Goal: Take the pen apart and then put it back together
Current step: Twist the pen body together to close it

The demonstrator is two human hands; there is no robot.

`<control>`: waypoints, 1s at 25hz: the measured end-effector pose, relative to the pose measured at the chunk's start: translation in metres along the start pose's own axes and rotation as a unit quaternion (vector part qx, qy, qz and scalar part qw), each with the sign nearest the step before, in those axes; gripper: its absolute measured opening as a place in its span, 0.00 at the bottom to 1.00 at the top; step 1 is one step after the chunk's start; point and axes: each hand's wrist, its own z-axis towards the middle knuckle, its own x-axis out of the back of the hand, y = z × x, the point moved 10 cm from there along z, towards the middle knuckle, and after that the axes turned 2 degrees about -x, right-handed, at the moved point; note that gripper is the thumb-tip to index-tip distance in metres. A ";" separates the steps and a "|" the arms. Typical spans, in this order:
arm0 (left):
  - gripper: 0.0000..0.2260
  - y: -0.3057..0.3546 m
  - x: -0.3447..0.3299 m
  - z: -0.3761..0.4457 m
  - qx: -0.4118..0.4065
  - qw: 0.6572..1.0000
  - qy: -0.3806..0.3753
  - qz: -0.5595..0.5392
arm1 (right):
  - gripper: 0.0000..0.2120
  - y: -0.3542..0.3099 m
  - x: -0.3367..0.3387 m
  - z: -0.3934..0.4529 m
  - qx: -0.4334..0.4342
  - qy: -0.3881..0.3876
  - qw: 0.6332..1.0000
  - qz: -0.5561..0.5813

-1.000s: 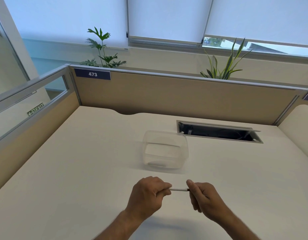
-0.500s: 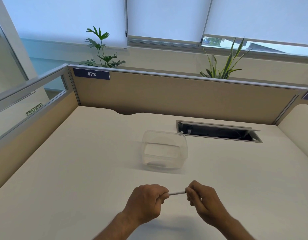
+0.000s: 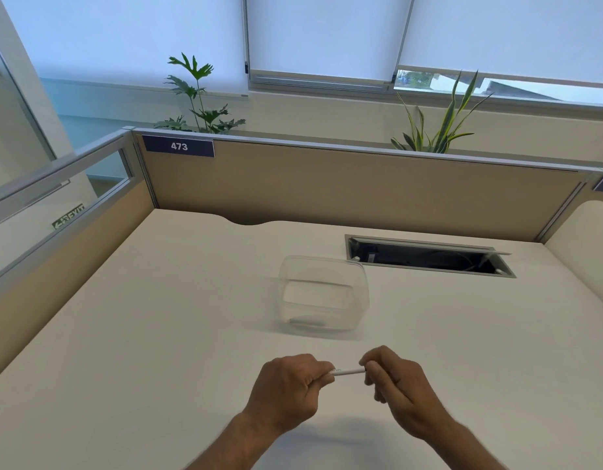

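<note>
A thin white pen (image 3: 348,371) lies level between my two hands, a little above the cream desk (image 3: 157,334). My left hand (image 3: 288,390) is closed in a fist around the pen's left end. My right hand (image 3: 397,385) pinches the right end between thumb and fingertips. Only a short white stretch of the barrel shows between the hands; both ends are hidden inside the fingers.
A clear plastic container (image 3: 322,293) stands on the desk just beyond my hands. Behind it to the right is an open cable hatch (image 3: 425,256). Beige partition walls (image 3: 327,188) close the desk at the back and left, with plants behind them.
Both hands with the pen have sunk slightly toward me. The dark tip seen next to the right fingers a second ago is now covered, and the right hand's grip has shifted on the pen.
</note>
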 end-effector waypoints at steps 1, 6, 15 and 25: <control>0.09 -0.001 -0.003 0.000 0.006 1.000 -0.013 0.004 | 0.09 -0.002 -0.001 -0.002 0.021 -0.005 1.000 -0.022; 0.11 -0.005 -0.011 0.001 0.017 0.999 -0.034 0.010 | 0.04 0.002 -0.004 -0.002 0.026 0.014 0.999 -0.040; 0.05 0.006 0.006 0.006 -0.025 0.999 0.042 -0.003 | 0.19 0.005 -0.009 -0.002 -0.026 0.030 0.999 0.035; 0.04 0.006 0.008 0.011 -0.032 0.999 0.038 -0.003 | 0.28 0.014 -0.016 0.005 -0.099 -0.021 0.992 0.079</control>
